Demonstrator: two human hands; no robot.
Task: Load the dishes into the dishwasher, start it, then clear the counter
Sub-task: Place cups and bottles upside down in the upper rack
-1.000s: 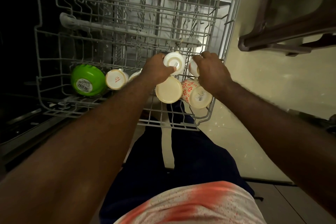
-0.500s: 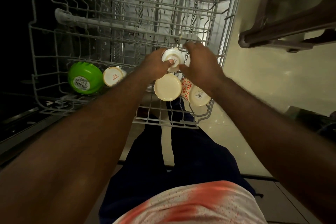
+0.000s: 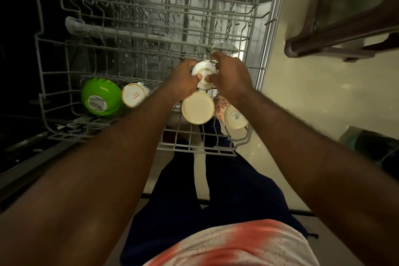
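Note:
A pulled-out grey wire dishwasher rack [image 3: 151,34] fills the upper view. Both hands meet over a small upturned white cup [image 3: 204,72] near the rack's right front. My left hand [image 3: 183,81] grips its left side and my right hand [image 3: 230,75] grips its right side. Just in front of it a cream cup [image 3: 198,108] stands upside down, and a cup with red flower print [image 3: 232,113] leans beside it on the right. A green bowl [image 3: 101,97] and another cream cup [image 3: 133,94] lie at the rack's left front.
The dark dishwasher interior and its open door edge [image 3: 32,147] lie to the left. A brown chair [image 3: 345,34] stands on the pale floor at the upper right. A dark object [image 3: 377,147] sits at the right edge. My legs stand under the rack's front.
My right hand has moved left from the cup at the rack's right side onto the small white cup, which both hands now grip; the view has shifted slightly.

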